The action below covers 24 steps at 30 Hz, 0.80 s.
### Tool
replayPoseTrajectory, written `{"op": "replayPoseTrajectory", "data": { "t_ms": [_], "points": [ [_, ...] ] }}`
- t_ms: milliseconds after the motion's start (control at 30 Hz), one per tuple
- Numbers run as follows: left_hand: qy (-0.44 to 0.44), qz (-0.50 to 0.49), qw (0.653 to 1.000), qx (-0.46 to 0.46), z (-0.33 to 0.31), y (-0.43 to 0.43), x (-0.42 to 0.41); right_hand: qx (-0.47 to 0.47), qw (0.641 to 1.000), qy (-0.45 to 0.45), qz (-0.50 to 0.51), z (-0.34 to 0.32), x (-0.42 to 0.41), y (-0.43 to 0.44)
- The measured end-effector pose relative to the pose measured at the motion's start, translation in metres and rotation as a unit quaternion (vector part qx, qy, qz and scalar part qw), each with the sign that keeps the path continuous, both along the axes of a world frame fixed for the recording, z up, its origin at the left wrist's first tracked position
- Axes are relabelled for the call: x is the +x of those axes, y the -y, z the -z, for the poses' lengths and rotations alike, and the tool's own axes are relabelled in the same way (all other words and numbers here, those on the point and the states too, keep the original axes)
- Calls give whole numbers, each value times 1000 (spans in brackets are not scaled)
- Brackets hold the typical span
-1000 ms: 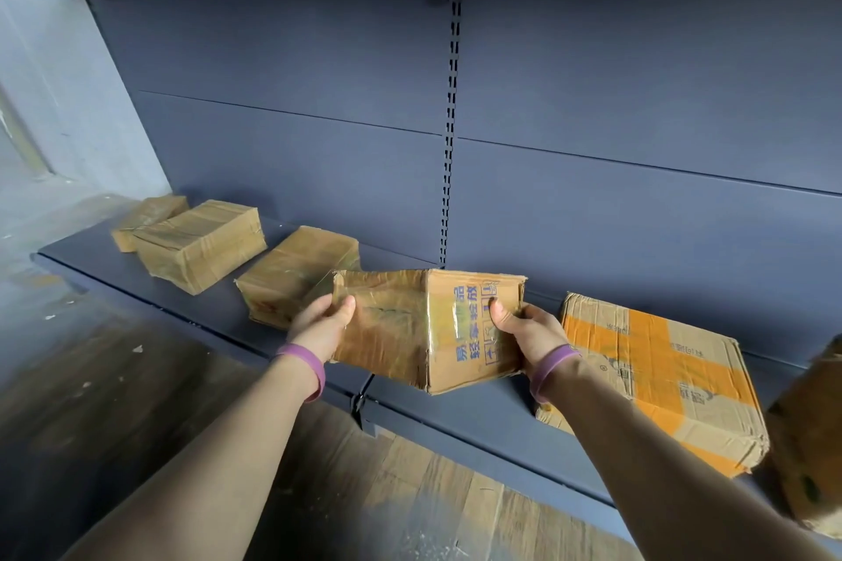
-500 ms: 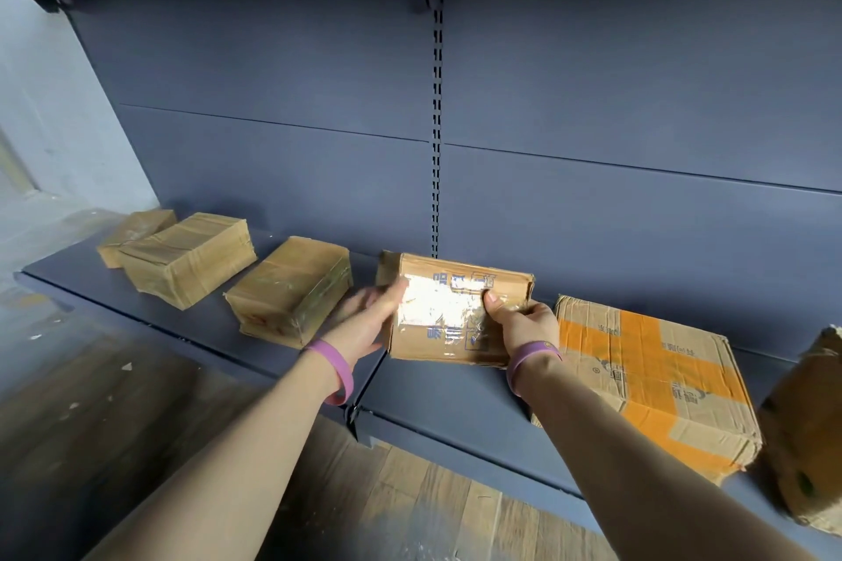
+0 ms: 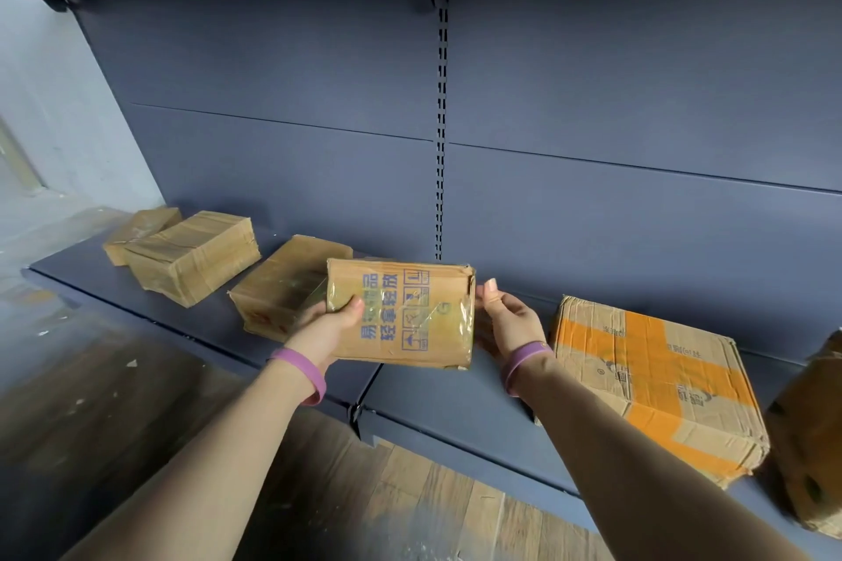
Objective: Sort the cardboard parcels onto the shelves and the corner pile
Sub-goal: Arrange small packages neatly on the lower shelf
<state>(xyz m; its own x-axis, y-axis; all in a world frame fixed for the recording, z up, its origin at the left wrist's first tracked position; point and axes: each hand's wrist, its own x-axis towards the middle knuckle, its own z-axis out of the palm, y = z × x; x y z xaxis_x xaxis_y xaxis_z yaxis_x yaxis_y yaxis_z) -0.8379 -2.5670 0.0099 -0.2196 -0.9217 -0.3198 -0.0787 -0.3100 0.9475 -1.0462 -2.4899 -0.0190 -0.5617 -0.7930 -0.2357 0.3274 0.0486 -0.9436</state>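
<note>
Centre of the frame: the printed parcel (image 3: 401, 314) is up in the air, held in front of the dark blue shelf (image 3: 455, 401). Its broad face, with blue characters and glossy clear tape, is turned to the camera. The left hand (image 3: 326, 328) has it by the lower left edge, thumb pressed on the front face, fingers wrapped round behind and out of sight. Over on the other side, the right hand (image 3: 510, 323) sits just beside the parcel's right edge, palm towards it, thumb up, fingers loose and uncurled. Whether they touch the cardboard, I cannot tell. There's a purple band on each wrist, the left wristband (image 3: 300, 371) and the right wristband (image 3: 524, 360).

Now along the shelf. At the left of the frame lies a small flat parcel (image 3: 141, 228), and right against it a chunkier taped parcel (image 3: 196, 255). Next comes a third brown parcel (image 3: 282, 287), lying just behind the left hand and partly hidden by the held one. Right of centre, the orange-taped parcel (image 3: 651, 383) lies flat on the shelf, crumpled at its corners, with the right forearm crossing its near left corner. At the far right edge sits another brown parcel (image 3: 815, 437), cut off by the frame.

A slotted upright (image 3: 440, 128) runs down the back panel above the held parcel, and the wooden floor (image 3: 410, 506) shows along the bottom.
</note>
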Motion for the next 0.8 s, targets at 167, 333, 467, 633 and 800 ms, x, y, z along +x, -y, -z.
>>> {"op": "replayPoseTrajectory", "data": {
  "t_ms": [167,333,467,633,800],
  "points": [
    [-44,45,997,43,-6,0,12,75,994,-69,32,8,-11,-7],
    [-90,67,991,74,-10,-7,18,119,991,-50,-28,8,-22,-21],
    [-67,52,993,85,-8,-4,15,159,985,-66,-19,8,-25,-23],
    [56,30,997,-37,0,-3,6,96,992,-57,60,5,-23,-17],
    [-43,33,998,-11,-12,-16,-14,55,989,-54,127,3,-14,-13]
  ]
}}
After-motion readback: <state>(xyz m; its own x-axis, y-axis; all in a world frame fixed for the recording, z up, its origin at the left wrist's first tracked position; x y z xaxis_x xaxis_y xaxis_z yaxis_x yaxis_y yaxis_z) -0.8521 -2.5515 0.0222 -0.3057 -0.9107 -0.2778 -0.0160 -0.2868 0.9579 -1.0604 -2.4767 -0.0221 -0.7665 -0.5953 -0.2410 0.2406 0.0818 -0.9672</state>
